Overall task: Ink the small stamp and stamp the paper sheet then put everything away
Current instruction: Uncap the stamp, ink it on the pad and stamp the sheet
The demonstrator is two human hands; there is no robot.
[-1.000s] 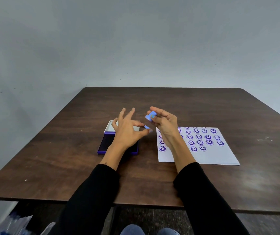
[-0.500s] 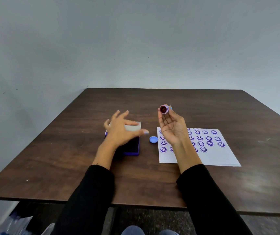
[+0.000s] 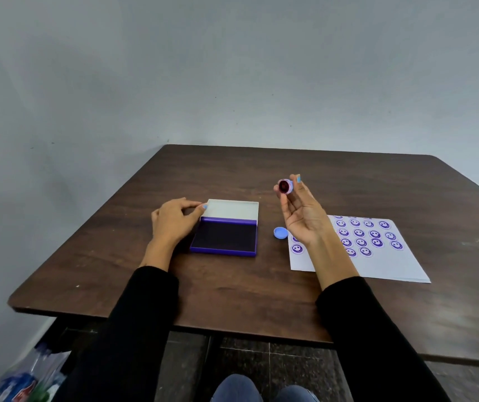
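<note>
My right hand (image 3: 300,213) is raised above the table and pinches the small round stamp (image 3: 285,186) at its fingertips, with the dark inked face turned toward me. The stamp's blue cap (image 3: 280,233) lies on the table between the ink pad and the paper. A purple ink pad (image 3: 226,237) sits open, its white lid (image 3: 232,209) tipped back. My left hand (image 3: 174,220) rests on the table just left of the pad, a fingertip touching the lid's corner. The white paper sheet (image 3: 377,258) at the right carries several purple smiley prints.
The dark wooden table (image 3: 232,288) stands against a grey wall, its front edge close to my knees. A plastic bag (image 3: 20,381) lies on the floor at the lower left.
The cap came off the stamp and now lies on the table. My right hand turned the stamp face toward me and lifted it. My left hand moved left off the ink pad.
</note>
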